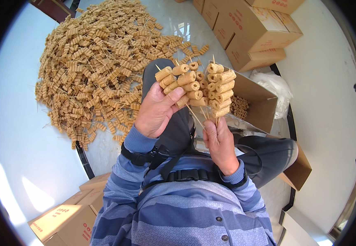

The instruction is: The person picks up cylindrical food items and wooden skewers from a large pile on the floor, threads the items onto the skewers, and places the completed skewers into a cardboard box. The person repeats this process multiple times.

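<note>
Several skewers of short, tan, hollow rolls stand fanned out in front of me, their pointed tips toward the far side. My right hand is closed around the lower ends of their thin wooden sticks. On the left of the bunch, my left hand grips the rolls of the leftmost skewers, its thumb lying across them. Its other fingers are mostly hidden behind the rolls. Just beyond my right hand is an open carton with packed skewers inside, showing their round roll ends.
A large heap of loose skewers covers the floor at the far left, spreading toward my knee. Closed cartons are stacked at the far right, with a white plastic bag nearer. More cartons stand at the near left.
</note>
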`<state>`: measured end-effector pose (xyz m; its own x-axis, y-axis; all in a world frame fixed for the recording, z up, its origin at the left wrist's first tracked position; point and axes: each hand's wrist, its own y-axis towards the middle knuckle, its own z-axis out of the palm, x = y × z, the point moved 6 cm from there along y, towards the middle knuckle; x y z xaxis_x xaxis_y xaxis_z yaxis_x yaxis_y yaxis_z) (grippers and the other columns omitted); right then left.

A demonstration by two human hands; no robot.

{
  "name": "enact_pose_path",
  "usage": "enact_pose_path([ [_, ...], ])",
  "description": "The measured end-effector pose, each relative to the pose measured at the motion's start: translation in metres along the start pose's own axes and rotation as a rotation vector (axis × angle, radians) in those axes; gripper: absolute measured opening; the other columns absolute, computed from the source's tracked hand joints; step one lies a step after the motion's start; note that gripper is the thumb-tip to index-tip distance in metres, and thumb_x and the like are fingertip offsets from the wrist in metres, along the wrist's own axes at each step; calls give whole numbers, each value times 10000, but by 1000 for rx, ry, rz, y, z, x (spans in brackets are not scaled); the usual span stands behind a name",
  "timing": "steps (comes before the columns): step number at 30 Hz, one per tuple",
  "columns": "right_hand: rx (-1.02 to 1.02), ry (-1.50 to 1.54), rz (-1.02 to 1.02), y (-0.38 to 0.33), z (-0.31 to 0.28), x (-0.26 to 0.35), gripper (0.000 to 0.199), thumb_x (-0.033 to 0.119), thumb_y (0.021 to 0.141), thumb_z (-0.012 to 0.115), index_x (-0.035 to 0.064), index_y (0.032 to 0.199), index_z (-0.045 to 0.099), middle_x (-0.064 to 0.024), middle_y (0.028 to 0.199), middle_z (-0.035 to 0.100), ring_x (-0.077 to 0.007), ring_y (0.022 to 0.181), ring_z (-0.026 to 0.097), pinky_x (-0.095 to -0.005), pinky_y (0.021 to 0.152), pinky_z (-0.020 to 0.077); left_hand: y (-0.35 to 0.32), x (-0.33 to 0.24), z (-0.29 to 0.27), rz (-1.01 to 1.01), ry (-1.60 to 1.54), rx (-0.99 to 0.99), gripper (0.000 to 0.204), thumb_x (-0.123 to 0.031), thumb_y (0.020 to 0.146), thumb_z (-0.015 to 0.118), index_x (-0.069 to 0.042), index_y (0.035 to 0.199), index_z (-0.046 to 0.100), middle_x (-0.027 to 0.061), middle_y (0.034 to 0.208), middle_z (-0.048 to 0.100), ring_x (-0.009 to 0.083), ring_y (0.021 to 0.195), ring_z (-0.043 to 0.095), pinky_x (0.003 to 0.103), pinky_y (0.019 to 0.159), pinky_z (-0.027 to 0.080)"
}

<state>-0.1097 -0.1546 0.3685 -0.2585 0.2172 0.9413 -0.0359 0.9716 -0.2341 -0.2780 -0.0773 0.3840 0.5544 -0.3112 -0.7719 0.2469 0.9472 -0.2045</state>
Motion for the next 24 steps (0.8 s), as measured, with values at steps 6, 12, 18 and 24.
enact_pose_path([
  [6, 116, 415, 163, 3, 6, -12, 236, 278, 1073, 437, 48, 1053, 489, -58, 760, 621, -122, 603, 600, -224, 563, 442, -3, 3, -19, -27, 8, -14, 397, -187, 1018, 552, -18, 1346, 407, 135, 1241, 586, 258, 1134, 620, 430, 984, 531],
  [12, 176, 482, 189, 8, 6, -13, 261, 310, 1076, 426, 59, 1046, 490, -69, 771, 644, -121, 615, 604, -233, 580, 443, -6, 1, -22, 10, -17, 71, 400, -298, 1065, 438, -8, 1339, 410, 141, 1226, 583, 278, 1152, 587, 418, 1020, 468],
  [18, 248, 507, 244, 4, 9, -9, 251, 308, 1070, 446, 70, 1014, 500, -39, 710, 599, -90, 537, 529, -204, 493, 368, -9, 12, -3, 139, -89, 47, 415, -286, 1079, 390, -34, 1409, 369, 110, 1349, 507, 249, 1262, 509, 425, 1058, 431],
  [24, 253, 484, 221, 2, 11, -10, 239, 302, 1063, 474, 73, 1005, 512, -7, 666, 541, -75, 496, 459, -203, 463, 342, -6, 20, 3, 218, -52, 4, 474, -267, 1080, 382, -72, 1500, 284, 101, 1424, 468, 253, 1289, 496, 436, 1091, 405],
])
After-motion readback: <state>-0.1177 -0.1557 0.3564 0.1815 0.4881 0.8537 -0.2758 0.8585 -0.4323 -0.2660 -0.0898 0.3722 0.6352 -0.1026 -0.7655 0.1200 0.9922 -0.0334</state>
